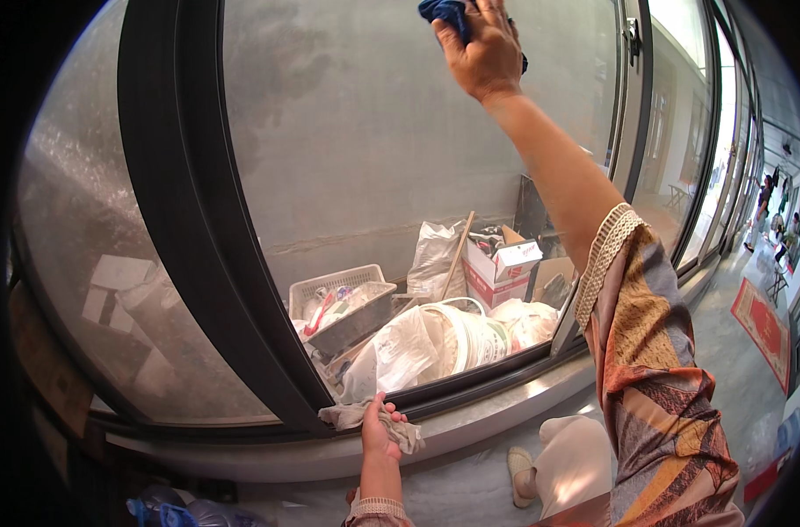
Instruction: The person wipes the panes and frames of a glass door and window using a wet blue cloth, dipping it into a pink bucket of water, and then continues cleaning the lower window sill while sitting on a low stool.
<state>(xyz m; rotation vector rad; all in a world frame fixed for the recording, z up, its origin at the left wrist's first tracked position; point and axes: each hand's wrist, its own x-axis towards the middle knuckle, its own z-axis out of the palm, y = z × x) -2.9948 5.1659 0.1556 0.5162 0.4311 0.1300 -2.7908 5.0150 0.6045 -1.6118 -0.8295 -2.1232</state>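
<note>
My right hand [485, 56] is raised at the top of the view, pressing a dark blue cloth [449, 16] to the window glass [373, 132]. Lower down, my left hand [381, 428] grips a greyish-white rag [403, 435] beside the bottom rail of the dark window frame [466, 388]; part of the rag spreads out left over the frame's corner. My fingers partly hide both cloths.
Behind the glass lie a plastic basket [337, 273], a white bucket [466, 336], a cardboard box [492, 277] and sacks. Below runs a ledge [505, 405]. Bags [209, 514] stand at the lower left. To the right are a red rug [762, 329] and a distant person [762, 207].
</note>
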